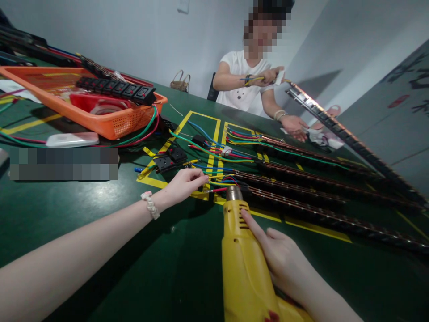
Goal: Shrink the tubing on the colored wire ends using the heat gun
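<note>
In the head view my right hand (278,250) is wrapped round a yellow heat gun (246,264), index finger laid along its vented side. The metal nozzle points away from me at a bundle of coloured wires (226,181). My left hand (186,183) pinches a wire at the left of this bundle; the fingers partly hide it. The wires come out of the near end of a long dark strip with copper-coloured bars (301,212). A red wire (217,190) with a bare tip lies beside the nozzle. Black socket modules (170,160) sit just beyond my left hand.
More long strips (318,156) with wires lie behind. An orange basket (114,127) holding a black socket strip (117,87) stands at the left, with a white object (73,139) before it. Across the green table (144,277), a co-worker (246,85) holds a tilted strip (351,134).
</note>
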Tool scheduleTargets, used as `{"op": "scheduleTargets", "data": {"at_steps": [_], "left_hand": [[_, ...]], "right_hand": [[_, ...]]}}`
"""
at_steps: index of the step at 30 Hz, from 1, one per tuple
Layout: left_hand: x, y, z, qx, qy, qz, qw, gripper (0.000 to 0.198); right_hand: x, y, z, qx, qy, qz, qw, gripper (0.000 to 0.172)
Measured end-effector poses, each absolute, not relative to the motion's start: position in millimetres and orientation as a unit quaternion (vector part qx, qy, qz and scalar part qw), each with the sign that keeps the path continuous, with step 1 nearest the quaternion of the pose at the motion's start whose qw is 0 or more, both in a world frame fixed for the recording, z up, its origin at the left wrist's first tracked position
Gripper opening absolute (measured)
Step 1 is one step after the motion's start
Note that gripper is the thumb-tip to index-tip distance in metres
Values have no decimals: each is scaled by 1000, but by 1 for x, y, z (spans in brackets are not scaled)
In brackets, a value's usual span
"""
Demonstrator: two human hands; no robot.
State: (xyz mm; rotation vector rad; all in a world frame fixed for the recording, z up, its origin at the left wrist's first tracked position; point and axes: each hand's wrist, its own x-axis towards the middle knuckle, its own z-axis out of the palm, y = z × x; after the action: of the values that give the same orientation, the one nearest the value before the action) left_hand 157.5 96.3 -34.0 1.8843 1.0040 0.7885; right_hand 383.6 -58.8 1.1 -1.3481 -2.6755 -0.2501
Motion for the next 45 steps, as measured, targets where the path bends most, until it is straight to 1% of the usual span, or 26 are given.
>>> {"op": "scheduleTargets", "data": {"at_steps": [7, 11, 17, 29, 45], "left_hand": [[157, 96, -34, 751, 398, 321, 417, 43], [158, 95, -33, 754, 396, 324, 411, 43], [157, 97, -35, 750, 401, 336, 405, 43], [157, 96, -35, 746, 404, 323, 421, 43], [157, 95, -34, 732, 407, 325, 439, 40]], "right_hand": [[363, -49, 1, -435, -897, -59, 59, 72], [353, -42, -1, -424, -901, -75, 61, 72], [342, -38, -5, -422, -904, -66, 35, 81], [348, -42, -4, -422, -903, -61, 47, 78], [389, -63, 2, -466, -875, -90, 94, 72]]}}
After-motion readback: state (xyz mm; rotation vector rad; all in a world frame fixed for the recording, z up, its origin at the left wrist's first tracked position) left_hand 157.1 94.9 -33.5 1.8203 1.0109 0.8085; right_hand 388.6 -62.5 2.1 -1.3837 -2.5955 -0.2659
